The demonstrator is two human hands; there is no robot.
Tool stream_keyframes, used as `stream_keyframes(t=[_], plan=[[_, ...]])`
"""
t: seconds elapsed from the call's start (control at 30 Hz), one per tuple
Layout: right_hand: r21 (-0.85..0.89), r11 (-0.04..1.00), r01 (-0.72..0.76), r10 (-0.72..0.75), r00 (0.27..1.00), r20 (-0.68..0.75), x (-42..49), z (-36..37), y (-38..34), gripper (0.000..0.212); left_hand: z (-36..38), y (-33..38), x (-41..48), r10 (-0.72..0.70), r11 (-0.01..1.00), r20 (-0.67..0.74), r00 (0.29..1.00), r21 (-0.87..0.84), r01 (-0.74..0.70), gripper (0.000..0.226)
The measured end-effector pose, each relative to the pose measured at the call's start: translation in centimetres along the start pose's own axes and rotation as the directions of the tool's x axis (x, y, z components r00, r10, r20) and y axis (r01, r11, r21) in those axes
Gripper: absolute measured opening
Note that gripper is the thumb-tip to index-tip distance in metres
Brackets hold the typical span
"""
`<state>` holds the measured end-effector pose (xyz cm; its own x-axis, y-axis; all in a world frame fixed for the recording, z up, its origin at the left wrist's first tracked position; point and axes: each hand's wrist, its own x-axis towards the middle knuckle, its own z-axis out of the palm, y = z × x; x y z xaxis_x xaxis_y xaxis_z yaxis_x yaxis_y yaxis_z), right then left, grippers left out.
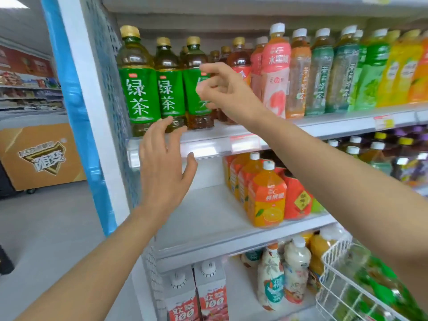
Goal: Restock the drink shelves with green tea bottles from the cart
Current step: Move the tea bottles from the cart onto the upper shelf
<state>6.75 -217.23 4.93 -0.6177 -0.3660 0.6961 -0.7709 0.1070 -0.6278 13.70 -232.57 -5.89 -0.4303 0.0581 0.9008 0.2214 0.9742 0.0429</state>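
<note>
Three green tea bottles with green labels and gold caps stand in a front row at the left end of the upper shelf (208, 144): a left bottle (137, 89), a middle bottle (168, 89) and a right bottle (193, 72). More gold caps show behind them. My right hand (222, 91) hovers in front of the right bottle's label, fingers spread and blurred, holding nothing. My left hand (164, 158) is raised below the middle bottle, open, fingertips near the bottle bases and the shelf lip. The white wire cart (333, 269) at the lower right holds more green-labelled bottles (379, 290).
Red, pink, pale green and yellow drink bottles (324, 70) fill the upper shelf to the right. Orange juice bottles (266, 195) stand on the middle shelf beside a bare white stretch. Cartons (196, 295) sit on the lowest shelf. A blue-edged shelf upright (76, 112) stands on the left.
</note>
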Motion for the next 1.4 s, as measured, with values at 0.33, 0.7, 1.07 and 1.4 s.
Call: stream_keyframes(t=[0.33,0.7,1.07,1.4], plan=[[-0.306,0.586,-0.751,0.679,0.66,-0.32,-26.0,-19.8,9.9,0.007,14.8,22.1,-7.9,0.48,0.694,0.308,0.822,-0.706,-0.14,0.032],[-0.663,-0.248,-0.706,0.86,0.154,-0.486,-41.1,-24.7,14.0,0.059,19.5,29.4,-17.8,0.539,0.765,0.694,0.478,-0.64,0.067,0.042],[-0.524,-0.387,-0.759,0.832,-0.042,-0.553,-39.5,-24.6,14.5,0.068,20.5,30.1,-17.2,0.542,0.724,0.704,0.46,-0.669,0.17,0.035],[-0.021,0.063,-0.998,0.81,0.063,-0.583,-40.2,-26.1,9.8,0.076,17.6,38.5,-13.3,0.542,0.371,0.809,0.227,-0.473,0.799,0.055]])
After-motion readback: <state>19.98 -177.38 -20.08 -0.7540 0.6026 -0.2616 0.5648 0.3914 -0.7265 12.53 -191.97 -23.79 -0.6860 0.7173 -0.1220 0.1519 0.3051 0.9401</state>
